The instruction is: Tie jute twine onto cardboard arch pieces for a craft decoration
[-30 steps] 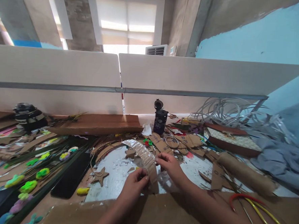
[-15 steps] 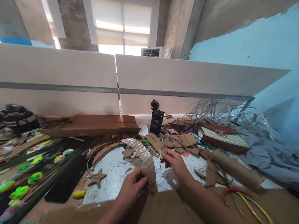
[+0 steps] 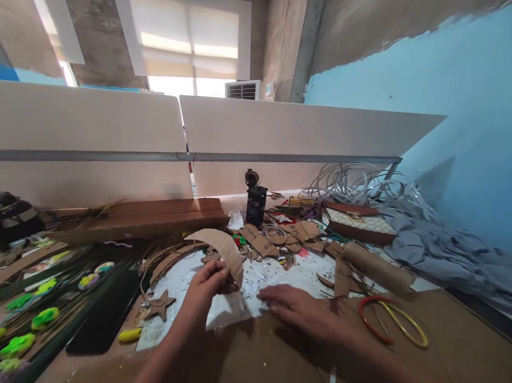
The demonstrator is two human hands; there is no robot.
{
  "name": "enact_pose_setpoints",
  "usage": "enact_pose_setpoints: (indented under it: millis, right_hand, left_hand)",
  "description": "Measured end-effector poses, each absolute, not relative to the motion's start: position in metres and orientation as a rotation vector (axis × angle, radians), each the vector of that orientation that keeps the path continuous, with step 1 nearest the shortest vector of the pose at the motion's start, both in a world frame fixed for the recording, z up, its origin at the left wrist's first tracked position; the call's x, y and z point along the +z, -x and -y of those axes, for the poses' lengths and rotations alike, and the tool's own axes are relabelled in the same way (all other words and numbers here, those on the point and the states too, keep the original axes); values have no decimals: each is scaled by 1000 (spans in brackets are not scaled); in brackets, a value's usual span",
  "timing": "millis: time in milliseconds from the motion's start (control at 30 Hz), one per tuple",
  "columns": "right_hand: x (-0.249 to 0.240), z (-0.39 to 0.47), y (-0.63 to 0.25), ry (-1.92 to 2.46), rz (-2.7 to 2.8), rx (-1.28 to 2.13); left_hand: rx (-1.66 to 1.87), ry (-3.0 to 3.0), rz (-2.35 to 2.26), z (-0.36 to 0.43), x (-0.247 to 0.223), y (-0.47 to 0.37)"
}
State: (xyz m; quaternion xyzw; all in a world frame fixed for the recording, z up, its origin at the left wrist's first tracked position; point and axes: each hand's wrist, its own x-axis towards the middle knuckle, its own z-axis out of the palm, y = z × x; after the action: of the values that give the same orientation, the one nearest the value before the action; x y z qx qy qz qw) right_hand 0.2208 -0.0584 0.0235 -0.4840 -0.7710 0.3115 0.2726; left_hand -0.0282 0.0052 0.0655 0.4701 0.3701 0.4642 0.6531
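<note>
A curved, crescent-shaped cardboard piece (image 3: 223, 246) stands tilted in my left hand (image 3: 207, 284), pinched at its lower part between thumb and fingers. Its plain brown face shows. To the right, my right hand (image 3: 294, 310) is stretched out with fingers extended, low over the white board (image 3: 184, 302) and the near brown cardboard sheet (image 3: 245, 373). No object shows in it, and I cannot tell whether it touches the surface. Small scraps are scattered across the white board. A cardboard star (image 3: 161, 306) lies left of my left hand.
Behind my hands stands a black bottle (image 3: 255, 206) with its lid up, among lettered cardboard strips (image 3: 261, 241). At right are a cardboard tube (image 3: 377, 267), red and yellow loops (image 3: 401, 324), a patterned bag (image 3: 358, 224) and grey cloth (image 3: 426, 248). Fuzzy green flowers (image 3: 45, 317) lie left.
My left hand has raised the crescent, and its shiny, tape-like face no longer shows. My right hand has moved down toward me, its pinch opened into stretched fingers. The view has shifted right.
</note>
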Motion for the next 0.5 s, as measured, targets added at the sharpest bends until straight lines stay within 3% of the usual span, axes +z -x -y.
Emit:
enact_pose_setpoints:
  millis: [100, 267, 500]
  right_hand:
    - [25, 64, -215, 1193, 2230, 918]
    - [18, 32, -202, 1327, 2220, 612]
    - [5, 47, -169, 1133, 2482, 634]
  left_hand:
    - [1115, -1073, -818, -3, 90, 41]
    - [1149, -1125, -873, 10, 120, 62]
    - [1157, -1239, -1304, 78, 106, 130]
